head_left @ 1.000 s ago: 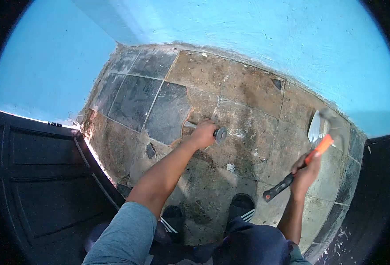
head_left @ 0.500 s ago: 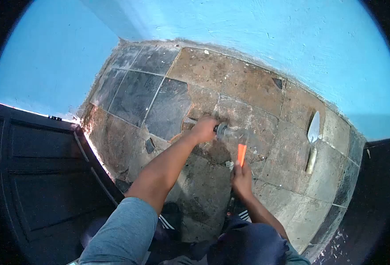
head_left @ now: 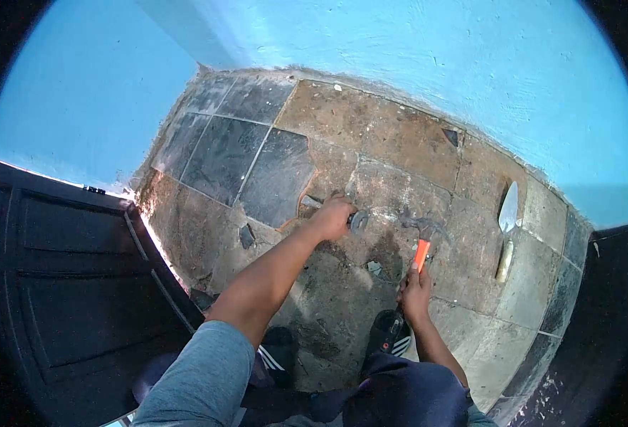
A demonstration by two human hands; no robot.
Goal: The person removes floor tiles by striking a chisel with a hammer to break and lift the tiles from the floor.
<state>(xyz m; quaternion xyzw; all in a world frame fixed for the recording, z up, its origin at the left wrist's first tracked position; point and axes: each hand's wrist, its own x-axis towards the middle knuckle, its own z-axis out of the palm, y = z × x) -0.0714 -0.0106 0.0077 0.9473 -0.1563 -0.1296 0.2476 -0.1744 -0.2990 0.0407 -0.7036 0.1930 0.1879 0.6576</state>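
Note:
My left hand [head_left: 334,218] is wrapped round a chisel; its flat metal blade [head_left: 311,202] meets the broken edge of a dark floor tile [head_left: 274,174]. The chisel's round grey striking end [head_left: 358,222] sticks out to the right of my fist. My right hand [head_left: 416,290] grips a claw hammer [head_left: 422,250] with an orange neck. The dark hammer head lies to the right of the chisel, apart from it. Part of each handle is hidden by my fingers.
A pointing trowel [head_left: 507,213] lies on the floor at the right. Tile shards [head_left: 246,235] and small debris dot the rough mortar. Blue walls [head_left: 413,43] rise behind, a dark panelled door [head_left: 79,263] stands at the left. My sandalled feet [head_left: 386,333] are below.
The hammer in my right hand has swung away from the chisel's end, to the right and slightly down. My left hand keeps the chisel at the tile edge.

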